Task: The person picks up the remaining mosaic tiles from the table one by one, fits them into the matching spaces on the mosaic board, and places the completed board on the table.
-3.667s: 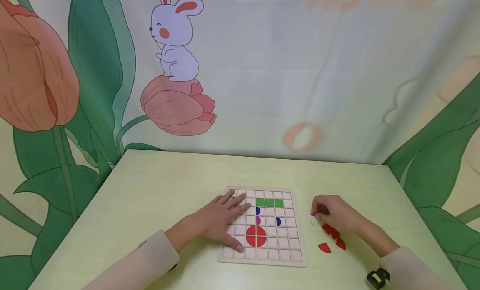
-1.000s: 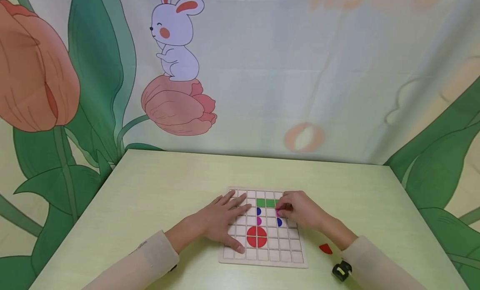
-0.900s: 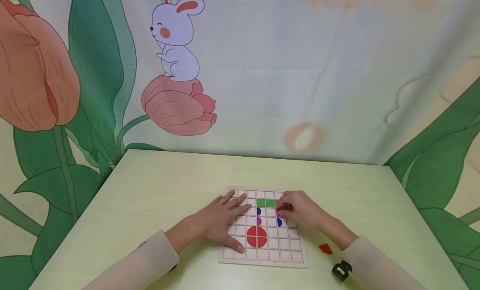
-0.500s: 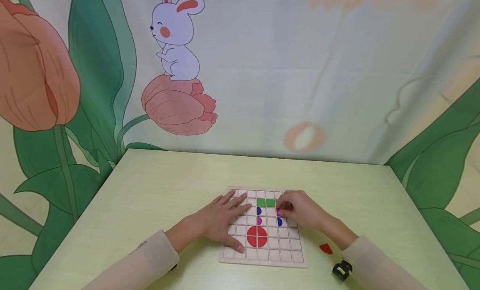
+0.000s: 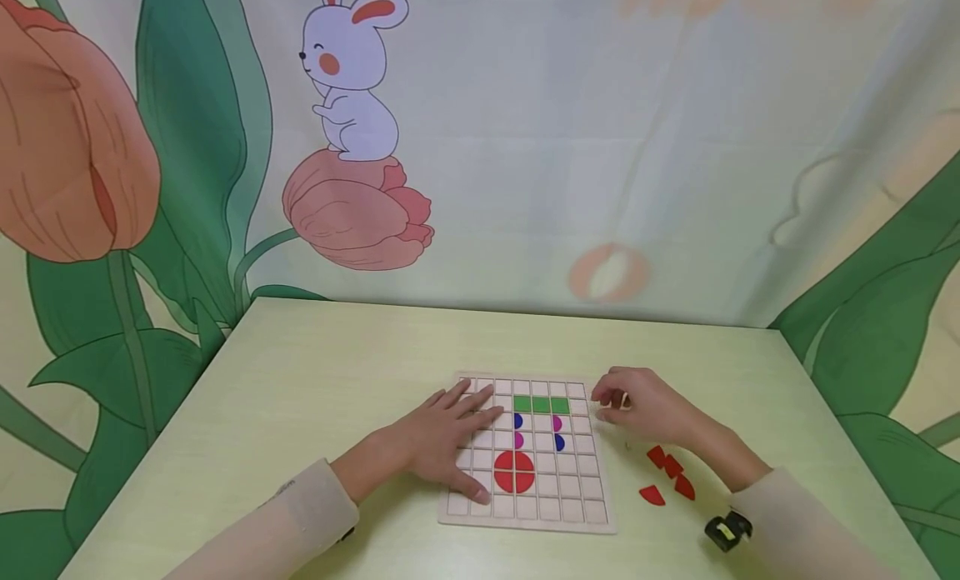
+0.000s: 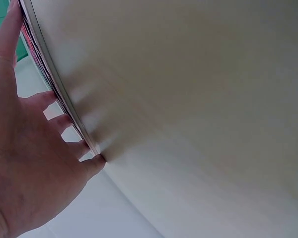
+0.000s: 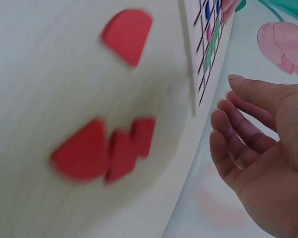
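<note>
A pale square grid board (image 5: 570, 510) lies on the table. My left hand (image 5: 441, 437) rests on its left side with fingers spread, covering some cells. Three green squares (image 5: 541, 405) stand in a row on it. Below are blue half-circles (image 5: 559, 442) and magenta half-circles (image 5: 557, 423), two of each in crossed positions. Red quarter pieces (image 5: 523, 462) form a full circle lower down. My right hand (image 5: 651, 403) hovers just off the board's upper right edge, fingers loosely bent; the right wrist view shows nothing between them.
Several loose red pieces lie right of the board: quarter-circles (image 5: 652, 496) and smaller angular pieces (image 5: 673, 466), also sharp in colour in the right wrist view. A black device (image 5: 728, 531) sits at my right cuff. A printed curtain (image 5: 510, 147) hangs behind the table (image 5: 337, 355).
My right hand brought a magenta half-circle from the table to the board, let go of it above the right blue one, and moved back right. The left hand has stayed put.
</note>
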Demonstrator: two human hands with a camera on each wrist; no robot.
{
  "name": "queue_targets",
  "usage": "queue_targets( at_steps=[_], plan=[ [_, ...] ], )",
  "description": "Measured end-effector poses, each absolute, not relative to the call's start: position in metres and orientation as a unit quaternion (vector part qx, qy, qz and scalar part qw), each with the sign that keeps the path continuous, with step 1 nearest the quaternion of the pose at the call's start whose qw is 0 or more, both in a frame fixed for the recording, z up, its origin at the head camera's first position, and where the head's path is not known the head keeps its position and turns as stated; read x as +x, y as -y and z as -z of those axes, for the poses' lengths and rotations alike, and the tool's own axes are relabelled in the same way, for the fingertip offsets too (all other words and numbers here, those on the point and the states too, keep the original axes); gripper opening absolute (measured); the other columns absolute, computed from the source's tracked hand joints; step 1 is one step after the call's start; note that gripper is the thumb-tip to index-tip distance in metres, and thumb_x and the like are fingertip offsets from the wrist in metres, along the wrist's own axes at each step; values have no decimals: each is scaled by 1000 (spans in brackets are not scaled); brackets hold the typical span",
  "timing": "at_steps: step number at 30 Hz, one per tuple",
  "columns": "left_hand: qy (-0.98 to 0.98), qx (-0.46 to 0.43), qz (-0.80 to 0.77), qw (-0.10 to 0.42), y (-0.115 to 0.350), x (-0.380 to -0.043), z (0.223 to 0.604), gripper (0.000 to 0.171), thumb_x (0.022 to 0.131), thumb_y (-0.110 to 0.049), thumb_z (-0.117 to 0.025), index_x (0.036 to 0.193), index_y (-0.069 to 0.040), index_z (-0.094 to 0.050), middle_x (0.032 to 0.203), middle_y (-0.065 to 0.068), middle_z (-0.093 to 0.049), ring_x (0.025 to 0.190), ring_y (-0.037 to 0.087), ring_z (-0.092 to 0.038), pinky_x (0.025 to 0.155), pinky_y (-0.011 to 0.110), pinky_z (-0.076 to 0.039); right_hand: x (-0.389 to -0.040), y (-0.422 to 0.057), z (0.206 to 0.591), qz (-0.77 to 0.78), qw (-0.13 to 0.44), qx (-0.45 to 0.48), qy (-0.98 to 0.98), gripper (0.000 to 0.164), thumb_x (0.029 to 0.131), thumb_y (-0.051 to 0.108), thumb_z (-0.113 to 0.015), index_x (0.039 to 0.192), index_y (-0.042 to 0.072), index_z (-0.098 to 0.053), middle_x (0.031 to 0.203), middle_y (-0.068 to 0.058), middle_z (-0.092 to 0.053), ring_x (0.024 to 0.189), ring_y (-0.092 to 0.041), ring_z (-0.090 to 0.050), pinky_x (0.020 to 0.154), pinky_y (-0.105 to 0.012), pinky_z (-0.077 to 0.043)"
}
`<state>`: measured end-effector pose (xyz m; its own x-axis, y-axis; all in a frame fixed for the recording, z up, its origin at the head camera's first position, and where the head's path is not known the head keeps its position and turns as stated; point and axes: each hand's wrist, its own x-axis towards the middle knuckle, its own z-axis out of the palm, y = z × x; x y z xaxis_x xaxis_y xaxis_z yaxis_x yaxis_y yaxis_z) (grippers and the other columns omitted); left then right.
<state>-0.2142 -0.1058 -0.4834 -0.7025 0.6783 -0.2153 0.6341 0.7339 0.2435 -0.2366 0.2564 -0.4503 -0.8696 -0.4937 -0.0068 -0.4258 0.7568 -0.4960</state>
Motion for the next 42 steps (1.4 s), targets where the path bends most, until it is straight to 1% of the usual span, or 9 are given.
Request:
queue_targets(
  at_steps=[4,9,16,19,22,26,30,37,42],
  plan=[
    [-919,359,-75,144,107,-215,483,120,76,-90,-66,171,-29,-23,179,1,-6,164,36,2,130,59,-11,-230,-276,452,249,72,-226,-939,13,93,10,-83,104,12,-76,91,9,-64,85,-13,-60,75,-25,-57],
    [-918,361,-76,146,107,-214,481,120,77,-89,-66,171,-28,-23,179,2,-6,164,37,2,130,60,-11,-221,-300,456,263,91,-214,-936,12,92,10,-83,101,12,-75,90,6,-64,84,-15,-59,70,-24,-57],
    [-917,363,-79,146,106,-214,482,119,78,-88,-66,171,-28,-23,179,1,-6,164,37,2,130,60,-11,-207,-331,464,272,109,-233,-927,16,90,10,-85,102,11,-74,94,6,-66,84,-12,-60,74,-24,-58],
    [-917,362,-81,148,106,-214,483,119,78,-88,-66,171,-28,-22,179,1,-5,164,36,2,130,59,-10,-202,-338,465,268,120,-232,-927,20,89,14,-87,103,12,-73,95,6,-66,85,-12,-59,75,-24,-57],
    [-917,362,-80,147,106,-213,482,119,78,-88,-67,171,-28,-23,179,1,-5,164,36,2,130,60,-10,-198,-340,467,263,126,-221,-931,25,87,22,-90,103,14,-73,95,7,-64,86,-13,-57,75,-24,-55],
    [-918,361,-77,144,106,-213,481,119,78,-88,-67,171,-28,-23,179,2,-6,164,37,2,130,60,-11,-195,-340,471,256,111,-218,-935,25,85,25,-91,100,18,-72,94,8,-62,86,-13,-56,75,-25,-54],
    [-919,361,-76,143,106,-213,481,119,77,-88,-67,171,-29,-23,179,1,-5,164,36,2,130,59,-10,-192,-339,473,257,97,-225,-935,24,85,23,-91,98,20,-71,94,8,-62,86,-12,-57,76,-25,-54],
    [-919,360,-74,144,106,-213,480,119,78,-88,-67,171,-29,-23,179,1,-6,164,36,1,130,59,-11,-192,-336,475,272,103,-223,-930,20,89,15,-87,100,19,-71,96,7,-62,88,-13,-58,78,-25,-56],
    [-918,361,-75,145,106,-213,479,119,78,-88,-67,171,-28,-23,179,1,-6,164,37,1,130,60,-11,-194,-334,475,286,105,-220,-927,19,92,9,-83,104,17,-72,96,5,-62,89,-13,-58,79,-25,-56]
  ],
)
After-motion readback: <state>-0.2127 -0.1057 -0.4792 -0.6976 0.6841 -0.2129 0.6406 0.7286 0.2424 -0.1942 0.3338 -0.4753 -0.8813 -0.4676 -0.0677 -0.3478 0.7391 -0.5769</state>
